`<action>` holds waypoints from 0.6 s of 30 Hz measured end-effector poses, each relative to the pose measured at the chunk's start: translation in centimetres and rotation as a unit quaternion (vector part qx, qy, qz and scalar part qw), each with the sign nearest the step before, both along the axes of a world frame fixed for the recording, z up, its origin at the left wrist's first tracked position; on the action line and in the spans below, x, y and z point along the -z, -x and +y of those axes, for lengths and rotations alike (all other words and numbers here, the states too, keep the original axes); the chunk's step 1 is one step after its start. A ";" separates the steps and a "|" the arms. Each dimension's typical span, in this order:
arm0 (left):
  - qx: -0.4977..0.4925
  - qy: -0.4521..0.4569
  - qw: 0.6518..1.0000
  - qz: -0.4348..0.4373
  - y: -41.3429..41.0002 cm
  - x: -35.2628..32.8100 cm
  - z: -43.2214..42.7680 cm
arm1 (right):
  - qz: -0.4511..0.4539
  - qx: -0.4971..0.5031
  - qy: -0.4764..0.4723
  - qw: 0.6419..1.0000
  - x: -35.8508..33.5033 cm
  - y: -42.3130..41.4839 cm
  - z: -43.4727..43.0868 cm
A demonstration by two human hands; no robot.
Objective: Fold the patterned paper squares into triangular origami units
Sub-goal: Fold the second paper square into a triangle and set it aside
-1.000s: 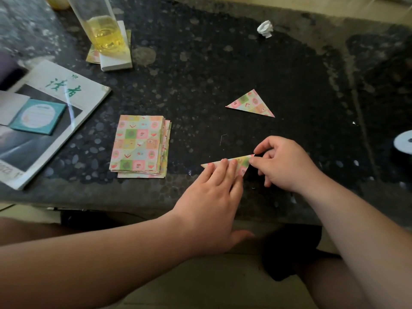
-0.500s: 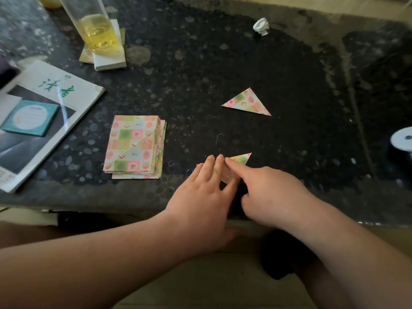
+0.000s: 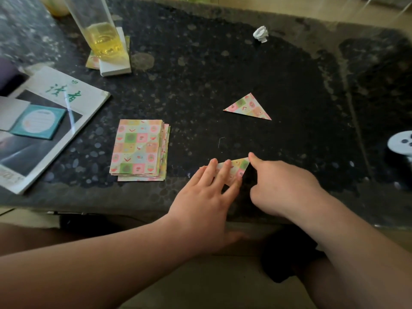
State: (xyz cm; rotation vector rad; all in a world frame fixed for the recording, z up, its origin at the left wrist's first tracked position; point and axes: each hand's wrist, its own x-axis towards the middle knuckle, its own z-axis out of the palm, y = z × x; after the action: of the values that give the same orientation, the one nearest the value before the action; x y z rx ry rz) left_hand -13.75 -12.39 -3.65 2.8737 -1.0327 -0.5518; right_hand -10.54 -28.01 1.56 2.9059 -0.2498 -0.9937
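A patterned paper folded into a triangle (image 3: 239, 167) lies near the front edge of the dark stone table (image 3: 200, 74). My left hand (image 3: 205, 197) presses flat on its left part with straight fingers and hides much of it. My right hand (image 3: 283, 188) points its index finger and presses the fingertip at the triangle's right tip, the other fingers curled under. A finished folded triangle (image 3: 247, 107) lies farther back on the table. A stack of patterned paper squares (image 3: 138, 148) sits to the left of my hands.
A tall glass of yellow liquid (image 3: 104, 39) stands on a white block (image 3: 114, 65) at the back left. A magazine (image 3: 55, 112) with a teal notepad (image 3: 38, 121) lies at the left edge. A crumpled white scrap (image 3: 260, 34) sits at the back, a white round object (image 3: 401, 142) at the right edge.
My right hand let go of the triangle's right corner, ran its index finger along the fold, and now presses at the right tip. My left hand stayed flat on the paper.
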 end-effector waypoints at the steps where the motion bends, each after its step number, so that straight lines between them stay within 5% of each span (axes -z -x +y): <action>1: -0.004 0.003 1.000 0.003 -0.1 0.0 0.0 | -0.019 -0.005 0.006 1.000 0.1 -0.3 -0.1; 6: -0.014 0.026 0.999 0.037 -0.5 -0.8 0.1 | -0.193 -0.085 -0.090 0.973 1.3 -1.7 -0.5; 9: -0.032 0.083 0.994 0.057 -2.0 -1.7 0.9 | -0.155 -0.095 -0.157 0.971 1.7 -2.3 0.2; 13: -0.194 0.182 0.963 0.047 -5.1 -2.2 3.3 | -0.080 -0.016 -0.169 0.982 1.3 -3.3 0.5; 18: -0.306 0.223 0.912 0.155 -7.0 -2.7 4.7 | -0.049 -0.014 -0.249 0.967 0.5 -3.3 0.3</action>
State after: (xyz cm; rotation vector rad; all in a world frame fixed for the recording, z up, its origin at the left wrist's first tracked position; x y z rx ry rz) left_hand -6.75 -7.68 -0.90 2.3920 -0.1482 -0.5908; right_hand -7.22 -27.67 1.06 3.3987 0.0504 -1.0357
